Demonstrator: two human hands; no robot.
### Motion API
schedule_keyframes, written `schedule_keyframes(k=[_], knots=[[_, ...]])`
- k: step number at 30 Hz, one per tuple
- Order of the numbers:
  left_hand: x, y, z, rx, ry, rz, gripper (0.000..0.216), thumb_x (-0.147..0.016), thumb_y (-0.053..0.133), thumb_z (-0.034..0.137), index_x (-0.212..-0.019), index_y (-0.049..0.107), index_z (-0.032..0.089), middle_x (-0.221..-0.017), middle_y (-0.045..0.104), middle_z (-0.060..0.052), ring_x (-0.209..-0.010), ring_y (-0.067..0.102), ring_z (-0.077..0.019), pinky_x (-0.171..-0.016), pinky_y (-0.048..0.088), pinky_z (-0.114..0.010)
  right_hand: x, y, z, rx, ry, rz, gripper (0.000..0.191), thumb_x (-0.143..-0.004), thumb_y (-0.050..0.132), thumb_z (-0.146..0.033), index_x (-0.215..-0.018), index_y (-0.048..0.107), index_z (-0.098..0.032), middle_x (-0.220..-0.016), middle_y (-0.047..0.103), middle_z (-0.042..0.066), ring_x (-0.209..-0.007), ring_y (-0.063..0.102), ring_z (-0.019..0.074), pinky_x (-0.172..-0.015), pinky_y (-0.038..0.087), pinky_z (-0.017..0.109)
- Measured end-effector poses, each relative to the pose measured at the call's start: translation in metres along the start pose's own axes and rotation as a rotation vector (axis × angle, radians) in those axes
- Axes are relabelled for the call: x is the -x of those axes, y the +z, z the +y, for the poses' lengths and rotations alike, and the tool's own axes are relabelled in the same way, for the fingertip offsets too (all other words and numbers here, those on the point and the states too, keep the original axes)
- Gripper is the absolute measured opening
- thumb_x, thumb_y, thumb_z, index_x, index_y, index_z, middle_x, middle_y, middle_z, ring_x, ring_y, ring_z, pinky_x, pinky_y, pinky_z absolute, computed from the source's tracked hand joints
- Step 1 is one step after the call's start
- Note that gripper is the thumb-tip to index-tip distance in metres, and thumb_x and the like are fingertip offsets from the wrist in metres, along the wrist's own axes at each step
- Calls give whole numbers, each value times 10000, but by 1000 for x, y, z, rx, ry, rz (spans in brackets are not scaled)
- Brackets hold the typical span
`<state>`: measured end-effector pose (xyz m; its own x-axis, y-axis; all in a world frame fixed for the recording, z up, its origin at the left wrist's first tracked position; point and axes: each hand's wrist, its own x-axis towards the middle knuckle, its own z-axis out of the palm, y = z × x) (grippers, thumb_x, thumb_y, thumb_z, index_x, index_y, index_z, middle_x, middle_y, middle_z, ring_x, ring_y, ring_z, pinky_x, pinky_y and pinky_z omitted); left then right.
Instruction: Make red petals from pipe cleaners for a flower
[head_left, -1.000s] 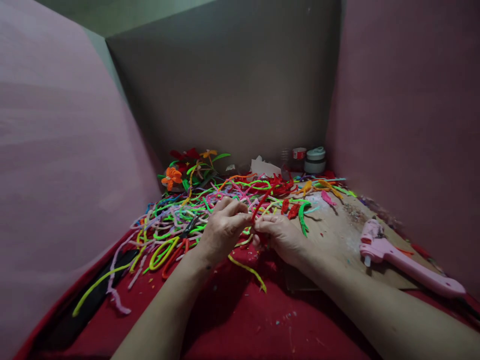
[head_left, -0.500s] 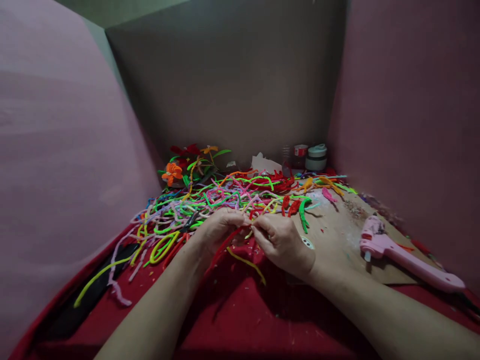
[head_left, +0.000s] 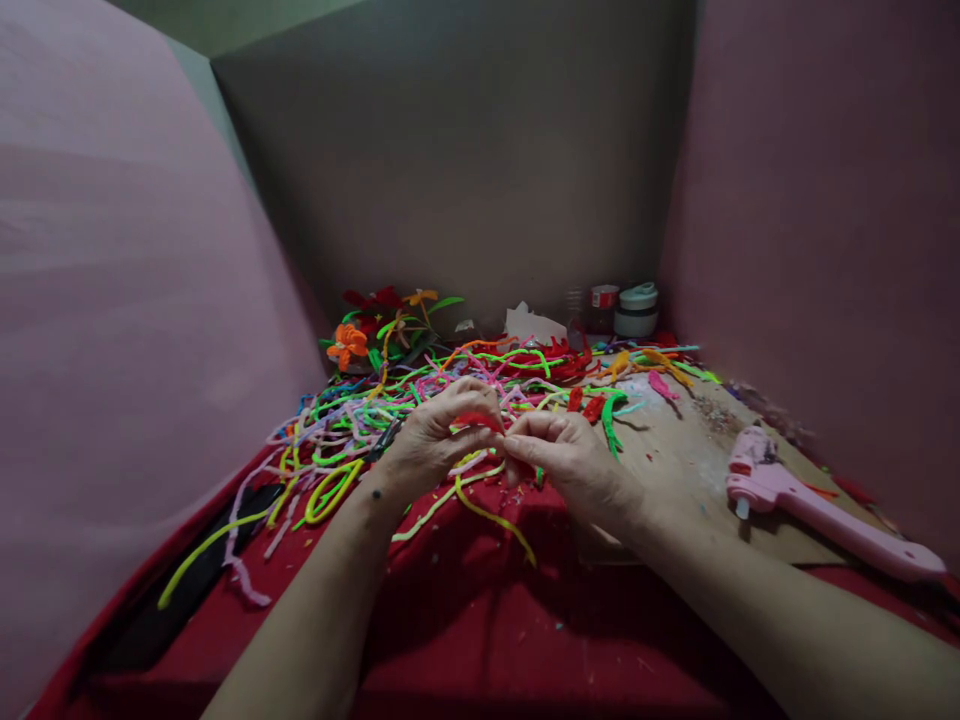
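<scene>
My left hand [head_left: 433, 432] and my right hand [head_left: 576, 462] meet fingertip to fingertip over the near edge of a heap of pipe cleaners [head_left: 352, 420]. A bent red pipe cleaner [head_left: 474, 421] shows inside the curl of my left fingers, which are closed on it. My right thumb and index finger pinch at the same spot, apparently on its end, though the tip is covered. Below the hands lies a yellow pipe cleaner [head_left: 499, 517] on the red cloth [head_left: 450, 640].
A pink glue gun [head_left: 817, 515] lies on a brown board [head_left: 675, 490] at the right. Green curled pieces [head_left: 613, 422] and a pink piece [head_left: 661, 388] rest on the board. Pipe cleaner flowers [head_left: 348, 346], a white scrap [head_left: 534, 326] and a lidded container [head_left: 636, 310] stand at the back.
The red pipe cleaner no longer trails down beside my left forearm; it now shows bent within my left fingers. Both hands have turned and my left hand has risen slightly.
</scene>
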<state>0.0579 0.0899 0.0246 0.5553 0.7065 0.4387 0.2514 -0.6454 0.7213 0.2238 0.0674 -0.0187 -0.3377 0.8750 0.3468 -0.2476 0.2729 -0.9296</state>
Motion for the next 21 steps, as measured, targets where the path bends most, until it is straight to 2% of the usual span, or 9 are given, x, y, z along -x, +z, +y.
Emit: schedule_keyframes(k=[2,5,7,9,13,15,18,21], knots=[[2,1,1,28,-129,-39,159,-775,592,294,-721,610,146,-765,536,-16,-740,493,-125,-700,394,-247,3,3,-2,180,-51,36,237,-791,540,-292,-598,532,-155,-541,530,-10,-496,453,89,-514,360,230],[3,4,-3,236,-381,-163,242,-792,553,349,-687,554,132,-596,480,21,-541,415,-80,-532,338,-214,7,5,-1,596,-284,129,199,-791,494,-182,-593,513,-160,-557,495,-8,-530,434,96,-544,343,237],[3,6,-5,346,-458,-183,265,-788,552,361,-665,530,128,-563,468,27,-507,396,-68,-507,320,-207,9,5,2,790,-435,166,173,-778,481,-135,-611,518,-157,-580,498,0,-555,439,101,-572,343,242],[2,7,-5,374,-459,-151,230,-760,589,335,-680,533,126,-584,483,27,-524,414,-67,-518,331,-203,8,4,4,845,-467,193,163,-785,482,-128,-633,533,-153,-585,511,3,-554,448,100,-571,345,237],[2,7,2,359,-394,-88,169,-723,632,266,-718,529,132,-600,483,39,-530,420,-60,-508,340,-187,6,5,2,729,-363,232,167,-798,499,-147,-644,564,-152,-570,534,-5,-525,460,89,-546,351,222],[4,7,8,322,-347,-53,162,-748,610,271,-723,523,137,-601,481,41,-530,421,-57,-501,344,-181,5,5,-3,543,-290,204,162,-808,502,-185,-668,578,-156,-589,555,-5,-537,483,91,-545,369,217],[6,5,16,270,-277,7,161,-778,584,288,-742,516,146,-639,496,33,-557,440,-62,-514,364,-181,5,7,-10,183,-105,99,148,-804,532,-260,-715,597,-160,-618,588,-3,-566,528,100,-560,408,223],[6,5,21,226,-257,43,163,-779,579,292,-742,510,149,-643,499,29,-551,441,-65,-510,366,-188,5,8,-13,47,18,65,181,-778,570,-278,-647,593,-155,-564,573,-8,-526,510,93,-545,412,227]])
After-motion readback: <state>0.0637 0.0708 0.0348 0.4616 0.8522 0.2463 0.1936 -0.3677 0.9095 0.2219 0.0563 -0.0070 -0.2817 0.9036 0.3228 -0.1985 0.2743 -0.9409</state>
